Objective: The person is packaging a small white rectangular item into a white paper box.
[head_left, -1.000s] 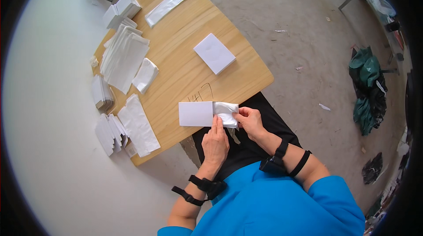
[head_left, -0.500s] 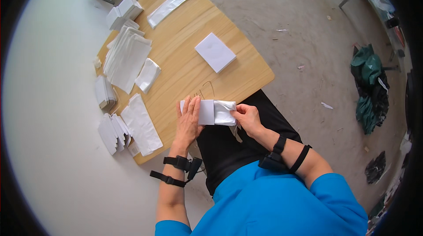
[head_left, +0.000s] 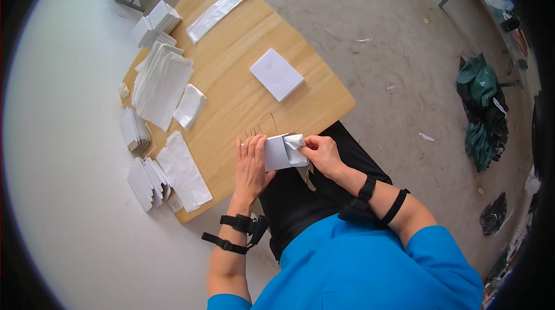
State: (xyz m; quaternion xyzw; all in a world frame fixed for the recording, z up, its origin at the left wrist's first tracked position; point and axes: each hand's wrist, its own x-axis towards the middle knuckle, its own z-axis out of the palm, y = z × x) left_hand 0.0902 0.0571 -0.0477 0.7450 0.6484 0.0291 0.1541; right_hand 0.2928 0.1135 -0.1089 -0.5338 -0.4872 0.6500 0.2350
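Note:
A white paper box (head_left: 276, 154) is held at the table's near edge, above my lap. My left hand (head_left: 251, 162) wraps round its left end, fingers over the top face and thumb underneath. From its right end sticks out a folded white plastic bag or film packet (head_left: 296, 147), partly inside. My right hand (head_left: 322, 154) pinches the upper right part of this packet between thumb and fingers. How far the packet reaches into the box is hidden.
On the wooden table (head_left: 231, 78) lies a white box (head_left: 277, 74) beyond my hands. Along the left stand stacks of flat white cartons (head_left: 149, 183) and a fanned pile of white bags (head_left: 162, 84). One long clear bag (head_left: 218, 14) lies at the far end.
The folded packet sits deeper in the box, with less of it showing. My left hand and the box have tilted and shifted slightly right; the whole view has moved a little.

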